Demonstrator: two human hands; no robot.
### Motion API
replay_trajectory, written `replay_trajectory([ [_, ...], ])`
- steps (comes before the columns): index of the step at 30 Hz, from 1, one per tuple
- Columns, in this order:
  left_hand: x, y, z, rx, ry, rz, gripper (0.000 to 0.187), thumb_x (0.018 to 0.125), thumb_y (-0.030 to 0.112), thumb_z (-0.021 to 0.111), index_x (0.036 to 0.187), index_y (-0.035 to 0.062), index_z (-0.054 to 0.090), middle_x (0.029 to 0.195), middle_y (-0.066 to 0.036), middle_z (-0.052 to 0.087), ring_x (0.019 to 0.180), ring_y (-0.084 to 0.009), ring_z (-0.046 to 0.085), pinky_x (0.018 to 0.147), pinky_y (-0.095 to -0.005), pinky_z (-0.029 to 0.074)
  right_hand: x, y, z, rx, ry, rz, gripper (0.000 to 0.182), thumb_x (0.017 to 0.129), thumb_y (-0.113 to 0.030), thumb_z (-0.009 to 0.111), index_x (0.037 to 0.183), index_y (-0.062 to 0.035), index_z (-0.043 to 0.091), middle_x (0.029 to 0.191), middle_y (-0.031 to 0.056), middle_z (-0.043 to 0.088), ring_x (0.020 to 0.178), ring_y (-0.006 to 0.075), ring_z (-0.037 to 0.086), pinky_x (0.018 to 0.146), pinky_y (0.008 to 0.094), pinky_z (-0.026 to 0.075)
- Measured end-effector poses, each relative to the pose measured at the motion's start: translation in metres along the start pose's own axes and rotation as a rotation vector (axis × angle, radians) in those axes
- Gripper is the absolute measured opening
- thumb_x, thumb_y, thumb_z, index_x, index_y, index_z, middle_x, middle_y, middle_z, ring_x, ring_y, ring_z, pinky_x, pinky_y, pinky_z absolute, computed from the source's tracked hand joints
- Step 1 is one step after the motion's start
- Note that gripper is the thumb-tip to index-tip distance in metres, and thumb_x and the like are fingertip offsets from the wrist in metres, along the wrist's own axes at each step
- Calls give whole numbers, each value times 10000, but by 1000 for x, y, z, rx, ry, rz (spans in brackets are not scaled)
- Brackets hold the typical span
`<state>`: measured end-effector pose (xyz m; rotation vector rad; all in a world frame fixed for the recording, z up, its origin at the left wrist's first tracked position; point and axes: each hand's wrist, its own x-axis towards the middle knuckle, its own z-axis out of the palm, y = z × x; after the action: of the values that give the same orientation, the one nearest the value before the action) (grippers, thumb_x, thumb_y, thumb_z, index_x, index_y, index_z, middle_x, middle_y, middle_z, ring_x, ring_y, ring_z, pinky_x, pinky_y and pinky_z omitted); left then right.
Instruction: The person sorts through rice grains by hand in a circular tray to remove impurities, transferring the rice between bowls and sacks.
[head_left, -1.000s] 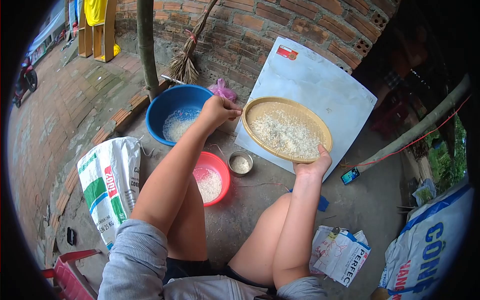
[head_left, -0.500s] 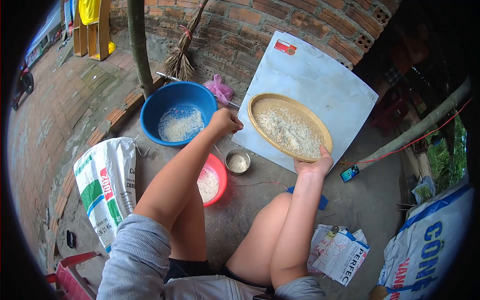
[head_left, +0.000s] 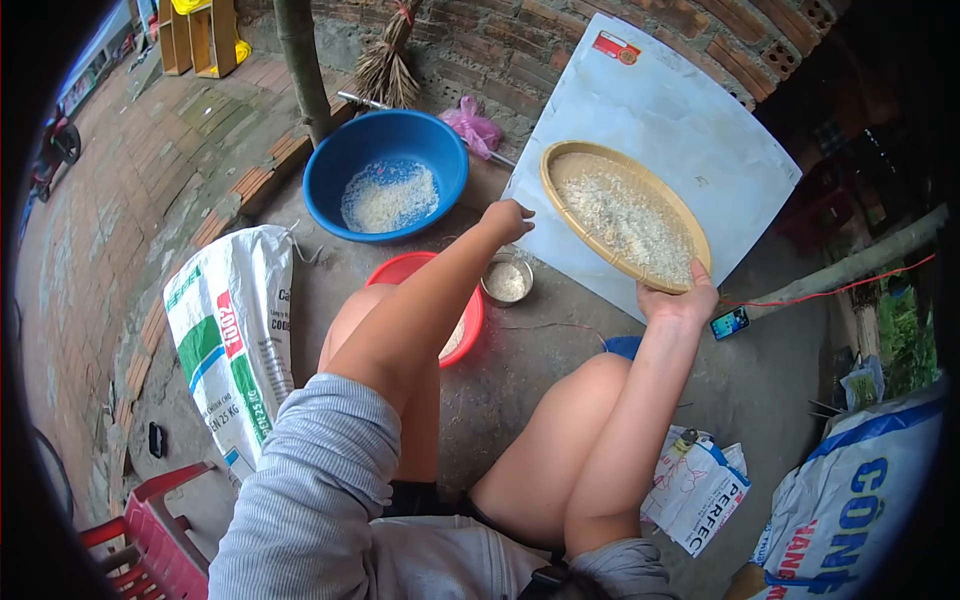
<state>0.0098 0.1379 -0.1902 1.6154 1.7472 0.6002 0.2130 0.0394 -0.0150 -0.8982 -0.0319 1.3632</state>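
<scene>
A round woven tray (head_left: 566, 213) with white grains (head_left: 625, 215) on it is held tilted over a white board (head_left: 740, 150). My right hand (head_left: 680, 295) grips its lower right rim, thumb on top. My left hand (head_left: 508, 222) is closed in the air left of the tray, apart from it; what its fingers hold, if anything, is too small to tell. Below that hand stands a small metal bowl (head_left: 507, 279) of grains. A blue basin (head_left: 325, 190) with grains stands to the left, and a red basin (head_left: 400, 268) is partly hidden behind my left forearm.
A printed white sack (head_left: 235, 340) lies at the left, near a red plastic chair (head_left: 165, 530). Flattened packaging (head_left: 698, 490) and a large sack (head_left: 860, 500) are at the right. A phone (head_left: 730, 322) is beside the board. A straw broom (head_left: 385, 70) leans on the brick wall.
The view has shifted, so the scene sits farther right and higher. My left forearm now covers more of the red basin. The tray remains in my right hand.
</scene>
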Motion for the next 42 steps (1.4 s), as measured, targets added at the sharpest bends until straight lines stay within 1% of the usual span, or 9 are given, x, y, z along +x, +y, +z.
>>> replay_trajectory([
  [4,11,7,-23,-178,322,-47,316,827,300,536,881,20,673,811,-192,647,766,-334,633,740,-403,492,-3,-2,2,13,2,-53,406,891,-225,316,1240,-43,415,1237,138,478,1135,283,480,909,485,399],
  [9,-19,43,-61,-1396,-10,-2,682,903,540,304,1180,-63,460,1018,-204,570,913,-296,605,779,-421,513,-2,0,1,20,-55,-34,416,888,-225,317,1249,-40,409,1241,139,476,1134,286,480,910,494,400],
  [14,-86,85,-100,-1473,-305,134,606,907,536,316,1232,46,463,1146,-112,560,1000,-211,577,823,-357,498,-2,-1,-2,-21,-113,-35,427,884,-231,317,1255,-40,406,1252,136,469,1133,287,482,921,504,395],
  [24,-145,92,-138,-1248,94,97,335,888,172,419,1174,2,457,950,-98,595,820,-166,626,676,-310,548,-31,3,-3,-387,-427,-159,516,846,-183,506,1305,-26,328,1281,195,422,1177,325,433,960,476,367],
  [27,-155,93,-135,-1215,196,153,322,843,112,405,1144,20,470,859,-76,563,679,-145,592,553,-281,527,-29,20,-4,-735,-178,-982,668,823,-337,584,1359,-61,297,1340,238,352,1320,360,197,1045,529,171],
  [28,-157,92,-132,-1180,250,197,321,824,95,394,1129,27,466,837,-84,542,635,-162,571,518,-298,515,-31,15,-8,-734,-182,-986,668,823,-337,584,1359,-61,297,1340,238,352,1320,360,197,1045,529,171],
  [30,-171,101,-128,-1182,258,232,352,807,82,394,1148,46,471,802,-56,522,584,-130,522,474,-272,473,-61,3,-7,-1597,-261,-1218,618,819,-385,586,1307,-57,398,1324,246,374,1301,408,212,1057,478,176],
  [34,-191,115,-120,-1208,279,139,356,829,83,410,1174,44,485,736,-11,519,508,-68,453,410,-214,373,-82,-2,-16,-1641,-755,-860,592,799,-428,603,1202,-5,510,1257,217,467,1240,355,366,1026,363,277],
  [42,-203,129,-97,-1288,154,86,309,842,98,409,1133,47,501,806,-18,497,655,-100,481,540,-237,416,-121,-19,-23,-1600,-832,-911,274,750,-136,656,975,18,629,977,162,610,910,279,583,812,331,434],
])
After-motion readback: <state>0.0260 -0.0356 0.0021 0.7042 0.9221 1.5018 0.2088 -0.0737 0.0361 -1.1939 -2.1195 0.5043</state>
